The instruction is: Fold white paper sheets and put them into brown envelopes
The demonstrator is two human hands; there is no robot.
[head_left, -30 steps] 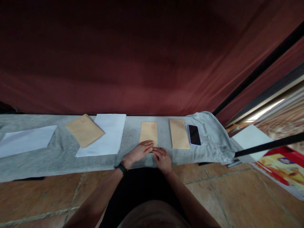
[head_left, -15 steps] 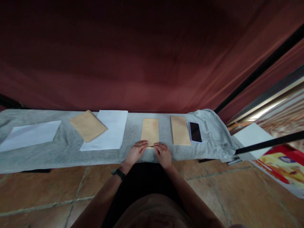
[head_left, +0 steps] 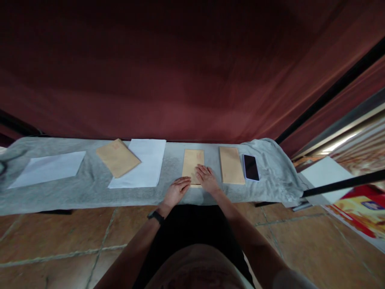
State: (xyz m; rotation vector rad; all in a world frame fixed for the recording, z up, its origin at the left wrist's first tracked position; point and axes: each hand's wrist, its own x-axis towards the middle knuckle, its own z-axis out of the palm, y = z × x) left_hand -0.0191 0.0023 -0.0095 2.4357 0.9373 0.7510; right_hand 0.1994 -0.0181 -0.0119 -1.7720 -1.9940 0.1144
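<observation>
Right hand [head_left: 208, 180] has moved up from the near edge of a brown envelope [head_left: 189, 160] onto its right side, while the left hand [head_left: 176, 191] stays at the near left corner. Seen from the wearer's head, looking down, the envelope lies flat in front of the person, its long sides running away from the body. Faint reddish print marks its far right part, and a thin dark line crosses its near end between the hands.

The right hand lies palm down, its fingers extended and slightly spread on the paper. The left hand's fingers are held together over the corner; its thumb is hidden, so whether it pinches the paper I cannot tell. A dark wristband [head_left: 155, 217] circles the left wrist.

Beneath everything is a long, narrow surface covered in gray cloth [head_left: 96, 196]. To the left of the envelope, white sheets [head_left: 148, 164] lie flat, with a brown envelope stack [head_left: 118, 160] set askew over their left part. Farther left is another white sheet [head_left: 49, 170]. To the right, a second brown stack [head_left: 232, 166] lies just beside a dark-screened phone [head_left: 251, 167].

Behind the surface hangs a dark red curtain [head_left: 186, 88]; below are brown floor tiles [head_left: 132, 233]. At the far right sits a red and yellow package [head_left: 361, 208].
</observation>
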